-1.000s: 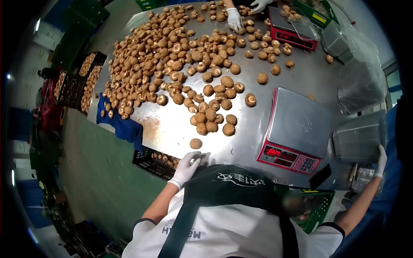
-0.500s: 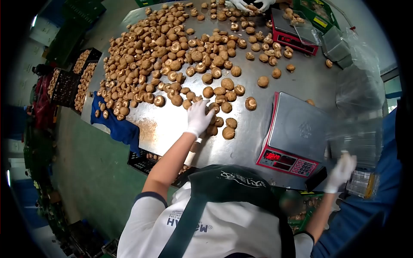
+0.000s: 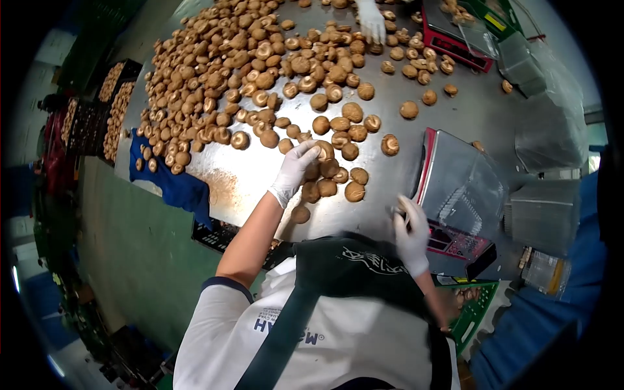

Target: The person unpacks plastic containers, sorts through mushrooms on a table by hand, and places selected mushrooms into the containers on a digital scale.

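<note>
My left hand (image 3: 296,170), in a white glove, pinches a brown shiitake mushroom (image 3: 325,151) above a small cluster of shiitake mushrooms (image 3: 327,187) on the metal table. Nearer my body, my right hand (image 3: 411,237), gloved too, hovers by the front left corner of the red digital scale (image 3: 426,159). Its fingers are curved and apart, with no held thing discernible; they are slightly blurred. On the scale's plate rests a clear plastic tray (image 3: 471,198), which partly covers the display.
A large mushroom heap (image 3: 227,78) covers the table's far left. Stacked clear trays (image 3: 543,214) stand right of the scale. Across the table, a co-worker's gloved hand (image 3: 372,23) reaches among mushrooms beside a second red scale (image 3: 455,45). A blue cloth (image 3: 172,188) hangs over the left edge.
My right hand has moved left from the tray stack to the scale's front left corner. A clear tray now lies on the scale. My left hand has lifted a mushroom. The co-worker's hand reaches nearer.
</note>
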{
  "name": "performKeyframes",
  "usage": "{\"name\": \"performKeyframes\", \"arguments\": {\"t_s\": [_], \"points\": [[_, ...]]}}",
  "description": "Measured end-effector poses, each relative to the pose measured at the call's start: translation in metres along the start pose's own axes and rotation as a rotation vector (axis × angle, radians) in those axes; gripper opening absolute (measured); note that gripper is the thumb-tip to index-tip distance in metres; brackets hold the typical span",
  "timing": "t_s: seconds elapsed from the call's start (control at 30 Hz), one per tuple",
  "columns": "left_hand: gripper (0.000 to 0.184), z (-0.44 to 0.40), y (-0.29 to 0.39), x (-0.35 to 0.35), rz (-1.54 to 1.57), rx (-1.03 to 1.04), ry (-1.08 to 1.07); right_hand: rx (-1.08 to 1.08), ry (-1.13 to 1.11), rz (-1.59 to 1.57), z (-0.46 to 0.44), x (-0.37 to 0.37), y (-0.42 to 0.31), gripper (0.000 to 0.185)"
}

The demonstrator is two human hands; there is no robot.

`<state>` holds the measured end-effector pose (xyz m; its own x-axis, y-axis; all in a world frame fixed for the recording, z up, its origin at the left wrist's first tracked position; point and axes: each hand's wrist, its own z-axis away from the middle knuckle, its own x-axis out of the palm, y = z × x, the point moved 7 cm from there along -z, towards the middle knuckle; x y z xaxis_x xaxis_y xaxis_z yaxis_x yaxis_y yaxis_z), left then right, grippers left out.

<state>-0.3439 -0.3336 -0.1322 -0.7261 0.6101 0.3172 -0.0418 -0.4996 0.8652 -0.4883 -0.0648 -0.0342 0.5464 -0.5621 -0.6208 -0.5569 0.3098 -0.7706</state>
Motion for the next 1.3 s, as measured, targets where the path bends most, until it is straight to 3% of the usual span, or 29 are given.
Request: {"name": "performKeyframes", "arguments": {"t_s": [0.07, 0.13, 0.17, 0.23, 0.3, 0.4, 0.5, 0.53, 0.6, 0.67, 0.77, 0.87, 0.9, 1.03, 1.13, 1.17, 1.2, 1.23, 1.3], "points": [[0.031, 0.013, -0.004, -0.001, 0.251, -0.029, -0.089, 0.109, -0.061, -0.104, -0.023, 0.053, 0.020, 0.048], [0.032, 0.024, -0.005, -0.005, 0.326, -0.044, -0.051, 0.138, -0.088, 0.047, -0.038, 0.095, 0.036, 0.052], [0.033, 0.028, -0.009, -0.011, 0.306, -0.058, -0.020, 0.125, -0.151, 0.147, -0.037, 0.120, 0.057, 0.055], [0.035, 0.037, -0.015, -0.028, 0.261, -0.092, 0.028, 0.134, -0.168, 0.046, -0.044, 0.139, 0.056, 0.051], [0.034, 0.048, -0.014, -0.045, 0.043, -0.021, 0.144, 0.162, -0.172, -0.009, -0.051, 0.144, 0.049, 0.046], [0.035, 0.066, -0.019, -0.065, -0.231, -0.005, 0.295, 0.068, -0.377, -0.116, -0.069, 0.143, 0.027, 0.037], [0.051, 0.068, -0.047, -0.083, -0.404, 0.073, 0.351, 0.242, -0.243, -0.137, -0.117, 0.130, 0.026, 0.025], [0.054, 0.067, -0.055, -0.087, -0.478, 0.138, 0.341, 0.078, -0.096, -0.085, -0.139, 0.125, 0.021, 0.022], [0.059, 0.070, -0.039, -0.078, -0.603, 0.177, 0.385, -0.227, 0.016, 0.164, -0.182, 0.132, 0.018, 0.035], [0.061, 0.069, -0.023, -0.074, -0.842, 0.289, 0.450, -0.177, -0.089, 0.424, -0.215, 0.155, 0.027, 0.039], [0.063, 0.056, -0.016, -0.078, -0.744, 0.314, 0.496, -0.182, -0.158, 0.426, -0.241, 0.173, 0.039, 0.041], [0.060, 0.048, 0.005, -0.070, -0.733, 0.398, 0.535, 0.198, -0.245, 0.029, -0.250, 0.172, 0.053, 0.043], [0.058, 0.043, 0.014, -0.065, -0.726, 0.438, 0.534, 0.108, -0.143, -0.101, -0.252, 0.174, 0.060, 0.040], [0.053, 0.024, 0.049, -0.028, -0.761, 0.510, 0.408, 0.352, -0.320, -0.773, -0.226, 0.162, 0.045, 0.040], [0.057, 0.002, 0.055, 0.004, -0.693, 0.522, 0.269, 0.375, -0.307, -0.868, -0.207, 0.154, 0.041, 0.039], [0.059, -0.004, 0.062, 0.017, -0.619, 0.552, 0.217, 0.481, -0.288, -0.947, -0.197, 0.150, 0.023, 0.040], [0.061, -0.007, 0.068, 0.030, -0.544, 0.581, 0.163, 0.419, -0.355, -0.975, -0.190, 0.149, 0.015, 0.040], [0.067, -0.009, 0.070, 0.042, -0.589, 0.602, 0.149, 0.330, -0.377, -0.799, -0.181, 0.149, 0.012, 0.039], [0.062, -0.014, 0.068, 0.053, -0.583, 0.588, 0.117, 0.260, -0.404, -0.447, -0.164, 0.149, 0.003, 0.039]]}}
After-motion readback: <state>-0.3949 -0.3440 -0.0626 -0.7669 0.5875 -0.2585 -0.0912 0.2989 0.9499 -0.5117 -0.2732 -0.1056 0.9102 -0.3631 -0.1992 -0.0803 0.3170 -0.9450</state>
